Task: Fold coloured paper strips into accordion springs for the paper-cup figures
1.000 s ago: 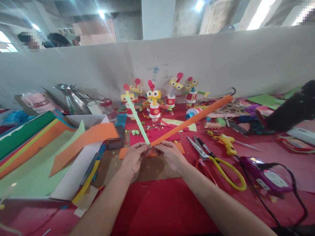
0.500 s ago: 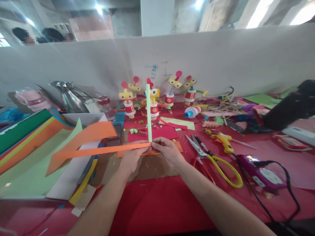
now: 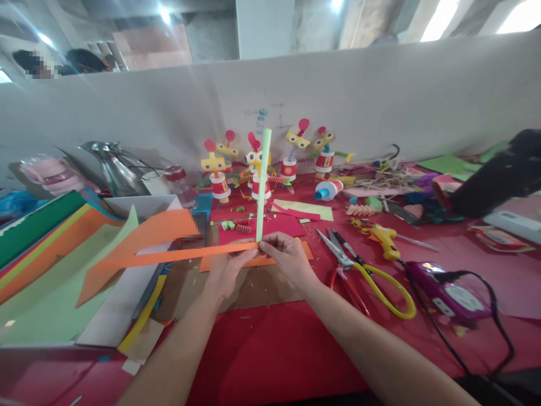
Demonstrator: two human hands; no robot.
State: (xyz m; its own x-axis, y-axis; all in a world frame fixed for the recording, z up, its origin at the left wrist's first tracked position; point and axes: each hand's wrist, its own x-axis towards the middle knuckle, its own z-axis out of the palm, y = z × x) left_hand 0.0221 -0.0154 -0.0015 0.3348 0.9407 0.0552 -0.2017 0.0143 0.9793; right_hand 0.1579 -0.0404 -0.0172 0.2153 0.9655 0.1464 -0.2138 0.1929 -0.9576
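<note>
An orange paper strip (image 3: 169, 257) stretches left from my fingers toward the box, and a light green paper strip (image 3: 262, 180) stands up from the same spot. Their ends meet at a corner between my hands. My left hand (image 3: 228, 270) is closed on the orange strip near that joint. With thumb and finger, my right hand (image 3: 287, 256) pinches the overlapping ends of both strips. Below my hands lie an orange sheet (image 3: 306, 251) and a brown board (image 3: 262, 290).
Paper-cup figures (image 3: 218, 185) stand at the back. Scissors (image 3: 380, 287), a yellow glue gun (image 3: 386, 242) and a purple power socket (image 3: 448, 293) lie to the right. A white box (image 3: 114, 307) of coloured paper sits left, near a metal jug (image 3: 114, 166).
The light green strip has tipped slightly to the right at its top. Both hands keep their grip near the joined ends, and the camera view has shifted a little.
</note>
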